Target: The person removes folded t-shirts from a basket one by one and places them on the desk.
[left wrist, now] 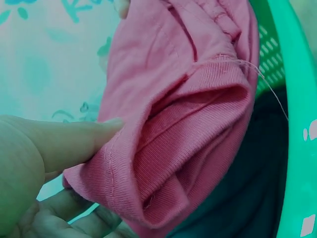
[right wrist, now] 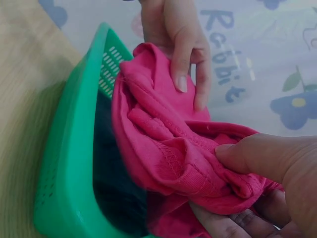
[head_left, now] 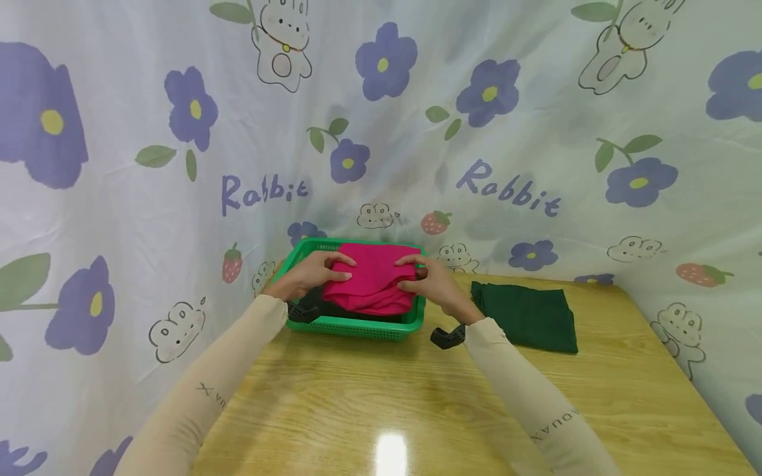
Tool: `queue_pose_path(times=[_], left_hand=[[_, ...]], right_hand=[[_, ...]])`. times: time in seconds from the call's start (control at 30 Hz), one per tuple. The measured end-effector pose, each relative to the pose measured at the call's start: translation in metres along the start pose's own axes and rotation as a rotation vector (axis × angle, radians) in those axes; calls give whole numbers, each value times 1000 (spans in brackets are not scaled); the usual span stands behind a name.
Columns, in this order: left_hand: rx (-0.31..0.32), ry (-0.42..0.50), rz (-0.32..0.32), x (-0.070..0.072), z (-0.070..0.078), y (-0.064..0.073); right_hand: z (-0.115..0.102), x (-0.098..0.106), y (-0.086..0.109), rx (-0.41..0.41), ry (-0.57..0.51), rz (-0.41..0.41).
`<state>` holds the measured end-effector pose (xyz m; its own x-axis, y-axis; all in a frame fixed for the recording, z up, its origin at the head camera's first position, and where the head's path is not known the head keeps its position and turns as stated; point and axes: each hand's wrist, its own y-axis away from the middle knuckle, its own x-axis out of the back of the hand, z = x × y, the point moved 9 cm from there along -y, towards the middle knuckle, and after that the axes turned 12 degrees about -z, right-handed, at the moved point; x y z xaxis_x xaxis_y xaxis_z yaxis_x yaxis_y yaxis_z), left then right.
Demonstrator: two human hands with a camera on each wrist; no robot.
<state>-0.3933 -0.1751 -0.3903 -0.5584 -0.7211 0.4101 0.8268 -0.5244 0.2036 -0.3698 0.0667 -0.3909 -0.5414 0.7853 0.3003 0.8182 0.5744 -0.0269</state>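
A folded pink garment [head_left: 375,277] with ribbed, stitched edges is held over a green plastic basket [head_left: 357,325]. My left hand [head_left: 315,270] pinches its left side, thumb on the near face and fingers behind, as the left wrist view shows. On the other side my right hand [head_left: 431,281] grips the garment between thumb and fingers; the right wrist view shows the thumb [right wrist: 252,153] pressing on the folds. Dark cloth [right wrist: 116,173] lies in the basket beneath the pink garment. A loose thread [left wrist: 270,87] hangs from the ribbed edge.
A folded dark green cloth [head_left: 530,316] lies on the wooden table [head_left: 357,396] right of the basket. Behind the table hangs a white curtain [head_left: 405,132] with flowers and rabbits. Black straps or mounts [head_left: 448,337] sit at both wrists.
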Motion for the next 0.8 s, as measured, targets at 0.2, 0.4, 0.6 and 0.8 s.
queue_pose_path(times=[0.2,0.4,0.6,0.8], left_hand=[[-24,-5,-24,-15,13,-4],[-37,8,-44,-30,26,-8],[-72,26,-60,-44,39,-13],[-106,16,-87,-59,48,-16]], right_hand=[[3,14,19,-9,-2,16],[3,28,37,-17,18,25],[-1,42,54,-10,1,30],[1,51,73,-17,2,22]])
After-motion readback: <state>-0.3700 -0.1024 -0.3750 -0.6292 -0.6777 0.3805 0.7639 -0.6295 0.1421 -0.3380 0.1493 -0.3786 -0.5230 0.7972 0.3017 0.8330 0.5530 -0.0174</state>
